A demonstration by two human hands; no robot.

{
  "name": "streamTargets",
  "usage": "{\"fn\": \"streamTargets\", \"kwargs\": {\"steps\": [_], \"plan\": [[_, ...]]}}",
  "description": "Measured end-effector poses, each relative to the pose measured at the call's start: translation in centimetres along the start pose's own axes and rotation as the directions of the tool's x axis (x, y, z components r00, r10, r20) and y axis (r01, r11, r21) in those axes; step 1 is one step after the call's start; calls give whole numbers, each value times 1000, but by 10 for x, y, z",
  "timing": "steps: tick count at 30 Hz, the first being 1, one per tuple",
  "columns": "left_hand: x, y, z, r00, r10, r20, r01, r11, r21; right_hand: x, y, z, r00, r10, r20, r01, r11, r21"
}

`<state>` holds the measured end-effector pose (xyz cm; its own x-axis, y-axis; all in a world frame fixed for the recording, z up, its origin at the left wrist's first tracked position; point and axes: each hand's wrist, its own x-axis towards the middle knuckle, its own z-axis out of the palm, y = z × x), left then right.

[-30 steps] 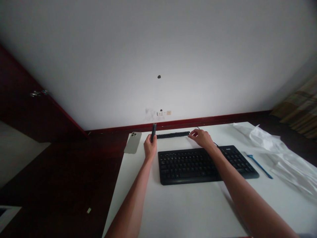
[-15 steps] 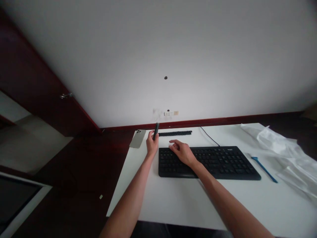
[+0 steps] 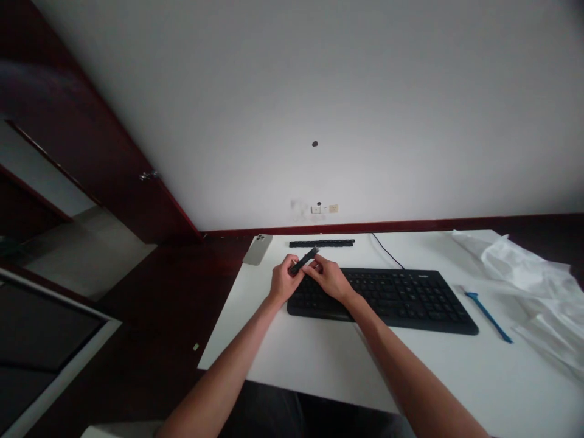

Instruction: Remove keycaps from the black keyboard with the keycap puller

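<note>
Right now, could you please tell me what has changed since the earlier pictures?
The left hand brought the black bar down from upright toward the right hand, which took hold; the bar now tilts between both hands. The keyboard and phone stayed put.

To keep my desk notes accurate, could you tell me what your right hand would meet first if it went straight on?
The right hand would meet the black bar first: its fingers are at the bar, perhaps touching it, though depth is unclear. The left hand holds it just beyond.

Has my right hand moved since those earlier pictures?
Yes, leftward: the right hand now sits over the keyboard's left end, not beyond its far edge.
</note>
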<state>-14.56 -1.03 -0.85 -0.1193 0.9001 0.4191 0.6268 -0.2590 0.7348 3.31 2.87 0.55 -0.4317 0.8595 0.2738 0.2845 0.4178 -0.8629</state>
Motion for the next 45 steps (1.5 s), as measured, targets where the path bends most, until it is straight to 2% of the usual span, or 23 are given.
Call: {"fn": "streamTargets", "kwargs": {"steps": [3, 6, 10, 14, 17, 23, 30, 33, 39, 45], "plan": [[-14, 6, -4, 999, -10, 38, 9, 1000, 20, -1, 1, 4, 1000, 4, 24, -6, 997, 75], [-25, 7, -10, 1000, 4, 29, -4, 1000, 0, 0, 1, 8, 999, 48, 24, -52, 967, 250], [-38, 0, -22, 1000, -12, -5, 12, 1000, -28, 3, 3, 12, 983, 178, -37, -132, 841, 525], [-48, -7, -30, 999, -44, -1, 44, 999, -11, 4, 5, 12, 973, 230, -25, -166, 772, 614], [-49, -5, -31, 999, -40, 15, 39, 999, 19, 3, 5, 14, 976, 217, -37, -153, 789, 594], [-50, 2, -33, 999, -32, 21, 31, 996, 78, -1, 0, 15, 994, 95, -48, -61, 878, 474], [-56, -1, -35, 998, -70, -2, 70, 995, 66, -5, -2, 14, 999, 19, -42, -10, 979, 205], [-55, 1, -36, 997, -72, 22, 70, 994, 79, -6, -6, 12, 999, 8, -37, -3, 992, 123], [-54, 7, -37, 991, 2, 136, -15, 996, 93, -7, -22, 3, 995, 25, -92, -26, 1000, -9], [-54, 4, -34, 988, -8, 154, -9, 994, 110, -8, -29, 6, 995, 18, -98, -22, 999, -43]]}}
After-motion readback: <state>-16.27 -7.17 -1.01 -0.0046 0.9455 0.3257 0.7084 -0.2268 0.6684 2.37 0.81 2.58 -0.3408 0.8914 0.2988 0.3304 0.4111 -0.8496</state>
